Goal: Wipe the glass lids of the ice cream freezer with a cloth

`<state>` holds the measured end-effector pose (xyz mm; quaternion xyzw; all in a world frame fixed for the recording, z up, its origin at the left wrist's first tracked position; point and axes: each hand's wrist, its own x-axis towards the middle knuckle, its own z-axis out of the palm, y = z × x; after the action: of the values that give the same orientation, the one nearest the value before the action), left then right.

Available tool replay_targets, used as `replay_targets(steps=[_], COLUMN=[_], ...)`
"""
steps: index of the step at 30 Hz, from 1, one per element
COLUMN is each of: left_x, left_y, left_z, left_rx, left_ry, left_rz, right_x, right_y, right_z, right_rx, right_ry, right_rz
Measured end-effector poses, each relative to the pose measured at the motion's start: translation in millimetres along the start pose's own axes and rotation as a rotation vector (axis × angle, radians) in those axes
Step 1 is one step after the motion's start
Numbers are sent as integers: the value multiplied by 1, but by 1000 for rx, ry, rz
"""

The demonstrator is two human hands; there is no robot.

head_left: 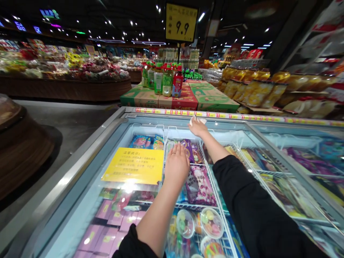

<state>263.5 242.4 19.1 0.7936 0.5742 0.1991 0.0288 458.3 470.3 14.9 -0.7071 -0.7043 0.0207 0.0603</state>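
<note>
Nearest you, your left hand (176,164) lies flat and open on the edge of the glass lid (107,200) of the freezer (80,161), just beside the yellow notice (133,165). If you lean your weight there, the lid could slide under your palm and throw you off balance. Below it lie purple packets (199,184) and clear tubs (212,222) in wire baskets. Farther out, your right hand (197,126) is stretched to the freezer's far rim, closed on what looks like a white cloth (194,121), though it is too small to be sure. At full reach your grip is weak: the cloth could slip and drop among the packets, or your sleeve (242,186) could drag across cold goods.
</note>
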Motion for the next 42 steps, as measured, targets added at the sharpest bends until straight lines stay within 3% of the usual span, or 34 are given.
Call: replay_targets(steps=[6, 11, 14, 19, 24, 26, 29, 32, 34, 38, 42], left_x=[1, 0, 1, 1, -1, -1, -1, -1, -1, 0, 1], left_y=[-1, 0, 1, 1, 1, 2, 3, 4, 4, 3, 1], left_z=[-2, -7, -8, -7, -10, -12, -13, -13, -12, -12, -11], left_rx=[12, 7, 11, 10, -11, -11, 3, 3, -5, 7, 19], left_ry=[1, -42, -43, -36, -37, -51, -65, -51, -47, -42, -33], left_rz=[8, 8, 3, 8, 9, 9, 6, 5, 3, 11, 12], right_x=[-23, -9, -7, -31, -69, -73, -63, -45, -40, -66, -119], right_y=[11, 31, 29, 19, 43, 57, 66, 53, 34, 2, 9], right_z=[-3, -9, -9, -6, -6, -8, -12, -14, -13, -8, -6], right_rx=[13, -1, 3, 11, 59, 69, 31, -3, -5, 6, 58], right_ry=[-71, -63, -66, -98, -121, -114, -98, -81, -82, -87, -70], right_rz=[-339, -157, -129, -273, -489, -484, -332, -161, -130, -267, -454])
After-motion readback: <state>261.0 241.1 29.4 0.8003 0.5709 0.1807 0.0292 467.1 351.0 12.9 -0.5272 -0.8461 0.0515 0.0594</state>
